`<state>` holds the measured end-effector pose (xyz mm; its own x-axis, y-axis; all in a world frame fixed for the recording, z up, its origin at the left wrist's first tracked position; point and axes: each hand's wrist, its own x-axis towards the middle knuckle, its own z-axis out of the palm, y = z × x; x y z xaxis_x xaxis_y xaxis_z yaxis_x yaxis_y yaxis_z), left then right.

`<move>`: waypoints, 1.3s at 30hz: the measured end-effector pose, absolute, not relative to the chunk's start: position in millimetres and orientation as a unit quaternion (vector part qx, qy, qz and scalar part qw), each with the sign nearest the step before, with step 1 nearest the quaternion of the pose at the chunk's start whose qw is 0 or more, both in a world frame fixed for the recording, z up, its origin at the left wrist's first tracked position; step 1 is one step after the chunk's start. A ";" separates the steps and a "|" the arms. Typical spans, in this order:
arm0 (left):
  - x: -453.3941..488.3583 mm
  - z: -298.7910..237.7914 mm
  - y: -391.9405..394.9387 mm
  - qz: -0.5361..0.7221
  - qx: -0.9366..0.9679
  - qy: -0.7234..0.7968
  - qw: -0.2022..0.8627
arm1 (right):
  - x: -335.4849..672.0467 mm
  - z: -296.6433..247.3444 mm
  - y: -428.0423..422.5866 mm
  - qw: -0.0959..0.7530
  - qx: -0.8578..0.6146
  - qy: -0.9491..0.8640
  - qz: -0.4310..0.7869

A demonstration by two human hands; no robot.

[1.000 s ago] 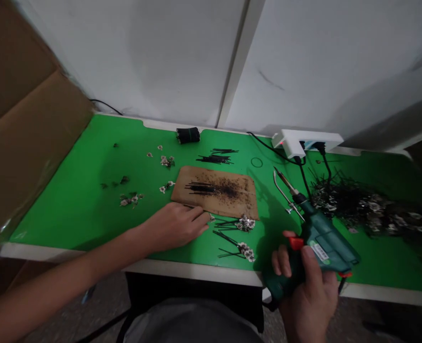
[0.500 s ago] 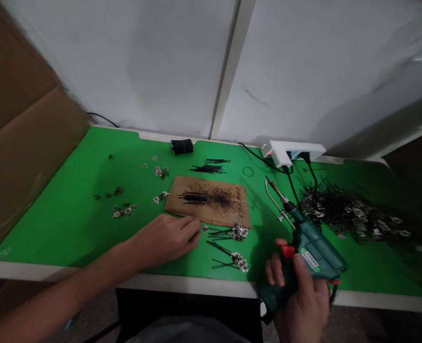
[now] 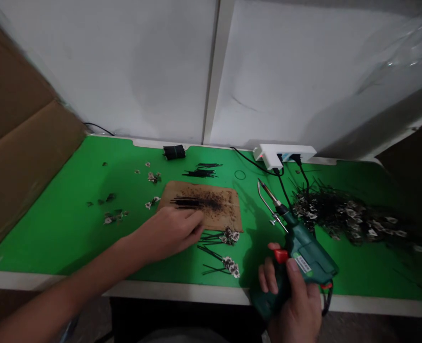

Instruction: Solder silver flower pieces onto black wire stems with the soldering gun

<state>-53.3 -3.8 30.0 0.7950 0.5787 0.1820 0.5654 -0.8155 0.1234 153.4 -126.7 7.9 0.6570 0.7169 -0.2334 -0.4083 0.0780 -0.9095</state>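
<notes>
My right hand (image 3: 296, 295) is wrapped round the grip of a green soldering gun (image 3: 309, 252) with a red trigger. Its metal tip and curved feed tube point up and to the left, above the green table. My left hand (image 3: 177, 231) is closed, fingers pinched, at the near edge of a scorched brown board (image 3: 228, 216); what it holds, if anything, is hidden. Several dark thin rods (image 3: 185, 202) lie on the board. Just right of my left fingers lie dark stems with small pale flower-shaped heads (image 3: 228, 236), and more such stems (image 3: 230, 267) lie nearer me.
Loose flower-shaped pieces (image 3: 113, 217) lie on the left. Behind the board are loose rods (image 3: 201, 173) and a tied bundle of rods (image 3: 174, 152). A power strip (image 3: 286, 153) with cables stands at the back, and a large heap of stemmed pieces (image 3: 350, 214) lies right.
My left hand has moved up slightly against the board's near edge, and the small piece at its fingertips no longer shows. The view has shifted; my right hand still holds the soldering gun.
</notes>
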 end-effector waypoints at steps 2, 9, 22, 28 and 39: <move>-33.0 35.8 9.8 0.097 0.941 0.322 0.038 | 153.6 7.9 -126.8 0.720 -0.557 -0.137 0.390; 30.9 32.6 47.4 0.021 0.930 0.364 0.043 | 156.1 8.7 -126.6 0.716 -0.561 -0.135 0.392; 5.0 31.0 55.5 0.030 0.934 0.339 0.112 | 159.2 4.0 -129.9 0.716 -0.548 -0.105 0.418; -5.4 38.0 53.5 0.007 0.931 0.347 0.118 | 159.5 3.1 -130.3 0.719 -0.551 -0.114 0.408; 24.6 30.8 53.2 0.050 0.956 0.275 0.093 | 162.0 -1.5 -131.3 0.716 -0.544 -0.117 0.422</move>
<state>24.6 53.2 30.8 0.8438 0.5349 0.0436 0.5165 -0.8314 0.2049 162.0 -131.3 -1.5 0.6170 0.7309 -0.2916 -0.4764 0.0520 -0.8777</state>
